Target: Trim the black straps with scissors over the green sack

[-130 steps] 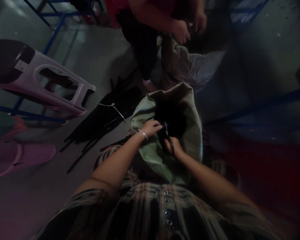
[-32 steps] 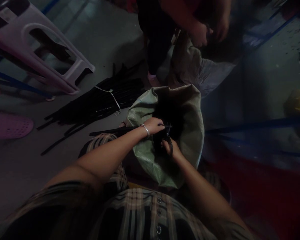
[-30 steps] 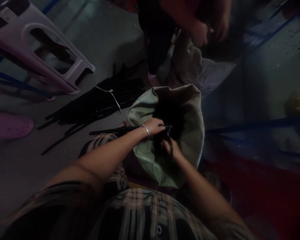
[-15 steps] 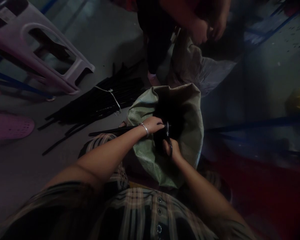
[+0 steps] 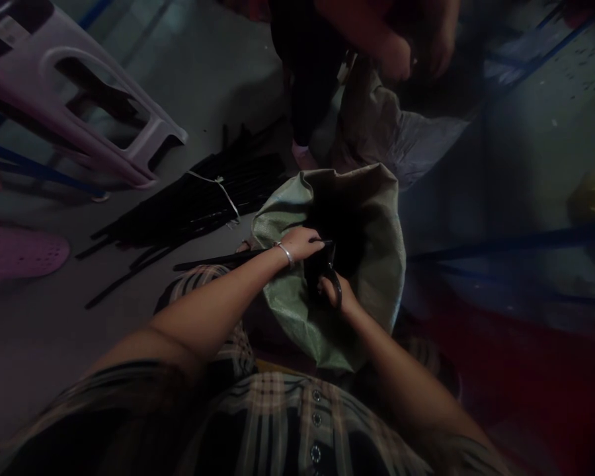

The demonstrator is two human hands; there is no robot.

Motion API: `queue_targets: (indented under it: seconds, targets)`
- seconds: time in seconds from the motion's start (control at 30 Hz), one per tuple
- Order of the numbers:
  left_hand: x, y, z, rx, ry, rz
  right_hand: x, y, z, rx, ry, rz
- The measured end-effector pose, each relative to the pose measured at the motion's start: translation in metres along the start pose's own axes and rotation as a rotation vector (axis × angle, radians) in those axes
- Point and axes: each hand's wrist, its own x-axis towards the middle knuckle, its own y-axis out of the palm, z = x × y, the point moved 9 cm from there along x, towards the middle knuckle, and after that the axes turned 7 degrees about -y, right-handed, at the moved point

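A green woven sack (image 5: 381, 264) stands open in front of me, its inside dark. Over its mouth, my left hand (image 5: 301, 244) is closed round a long black strip (image 5: 218, 258), whose other end reaches left past the rim above my knee. The strip's short front end sticks out beyond my fingers. Black-handled scissors (image 5: 335, 285) are in my closed right hand (image 5: 341, 295), just below and right of my left hand. Their blades point up near the strip's front end; whether they touch it I cannot tell.
Black strips (image 5: 193, 205) tied with a pale string lie on the floor at left. A stool (image 5: 151, 142) stands beyond them, with a pink shoe (image 5: 24, 251) nearby. Another person's hands (image 5: 396, 58) are above a greyish sack (image 5: 371, 119).
My left hand has shifted slightly up and left. The scissor blades have tilted and dropped a little, and the strip's front end now shows beyond my fingers. The other person's hands have moved apart.
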Motion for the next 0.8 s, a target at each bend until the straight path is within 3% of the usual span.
queue_targets:
  seconds: [0.17, 0.37, 0.8]
  targets:
    - [-0.004, 0.007, -0.007, -0.021, 0.014, 0.040, 0.000, 0.003, 0.005, -0.068, -0.095, 0.015]
    - [-0.007, 0.014, -0.015, 0.008, 0.065, 0.080, 0.000, 0.001, 0.005, -0.037, -0.073, 0.010]
    - [-0.006, 0.002, -0.009, 0.064, 0.068, 0.039, -0.006, -0.013, 0.008, 0.098, -0.055, -0.171]
